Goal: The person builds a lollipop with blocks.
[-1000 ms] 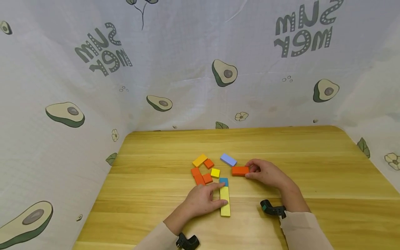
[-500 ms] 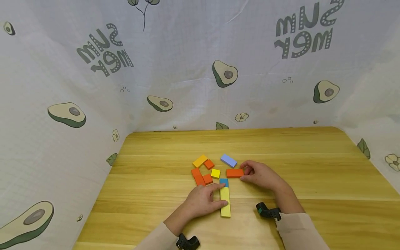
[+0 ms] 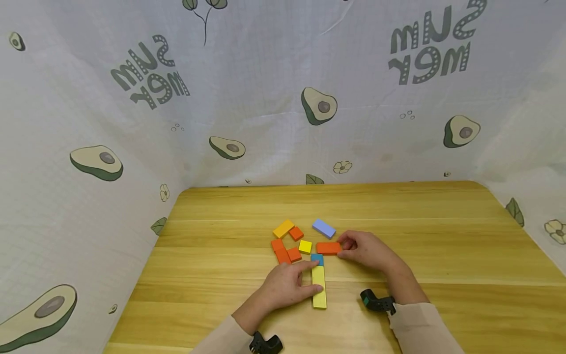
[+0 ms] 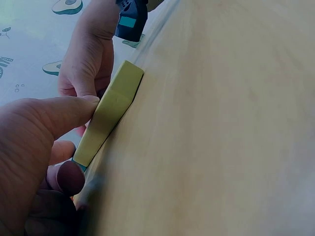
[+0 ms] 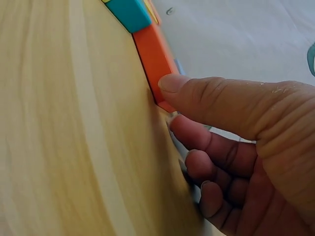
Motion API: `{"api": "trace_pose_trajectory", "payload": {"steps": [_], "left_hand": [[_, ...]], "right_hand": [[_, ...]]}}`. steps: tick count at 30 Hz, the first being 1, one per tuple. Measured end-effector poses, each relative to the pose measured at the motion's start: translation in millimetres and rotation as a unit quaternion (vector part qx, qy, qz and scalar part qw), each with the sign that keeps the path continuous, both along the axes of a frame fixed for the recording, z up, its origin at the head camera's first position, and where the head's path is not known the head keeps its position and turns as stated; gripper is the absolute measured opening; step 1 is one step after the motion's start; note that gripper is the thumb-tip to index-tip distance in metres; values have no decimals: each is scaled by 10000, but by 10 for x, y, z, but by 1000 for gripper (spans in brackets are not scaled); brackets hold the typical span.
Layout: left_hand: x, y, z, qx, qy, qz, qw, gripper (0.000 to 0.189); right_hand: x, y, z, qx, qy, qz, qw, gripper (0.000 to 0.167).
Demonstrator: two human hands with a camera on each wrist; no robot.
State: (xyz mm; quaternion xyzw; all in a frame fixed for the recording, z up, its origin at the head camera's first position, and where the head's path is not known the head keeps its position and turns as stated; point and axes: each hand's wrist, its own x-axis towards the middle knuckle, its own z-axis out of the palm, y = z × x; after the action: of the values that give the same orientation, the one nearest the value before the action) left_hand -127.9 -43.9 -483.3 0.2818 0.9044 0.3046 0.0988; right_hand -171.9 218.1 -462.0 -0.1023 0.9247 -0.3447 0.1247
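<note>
In the head view, my left hand lies beside a long pale yellow block, thumb against it. Its index fingertip rests on a small blue block at the yellow one's far end. The left wrist view shows the thumb pressing the yellow block's side. My right hand pinches the right end of an orange-red block, which lies crosswise just beyond the blue block. From the right wrist, the orange-red block meets the blue block at a corner; the thumb lies on its near side.
Left of the right hand's block lie a small yellow block, several orange-red blocks and an amber block. A periwinkle block lies farther back. A printed cloth rises behind the wooden table.
My right hand has slid the orange-red block left and slightly nearer, up to the blue block's far end. The left hand has stayed in place on the yellow and blue blocks.
</note>
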Motion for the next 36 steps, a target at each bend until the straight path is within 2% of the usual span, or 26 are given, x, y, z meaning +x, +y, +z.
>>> {"api": "trace_pose_trajectory", "payload": {"steps": [15,36], "left_hand": [[-3,14,30,-104,-36,5,9999,59],[1,16,20,-59,11,-5,10000,58]], "right_hand": [[-6,-102,-36,-121,312,212,9992,22],[4,-233,-44,80,580,503,9970,24]]}}
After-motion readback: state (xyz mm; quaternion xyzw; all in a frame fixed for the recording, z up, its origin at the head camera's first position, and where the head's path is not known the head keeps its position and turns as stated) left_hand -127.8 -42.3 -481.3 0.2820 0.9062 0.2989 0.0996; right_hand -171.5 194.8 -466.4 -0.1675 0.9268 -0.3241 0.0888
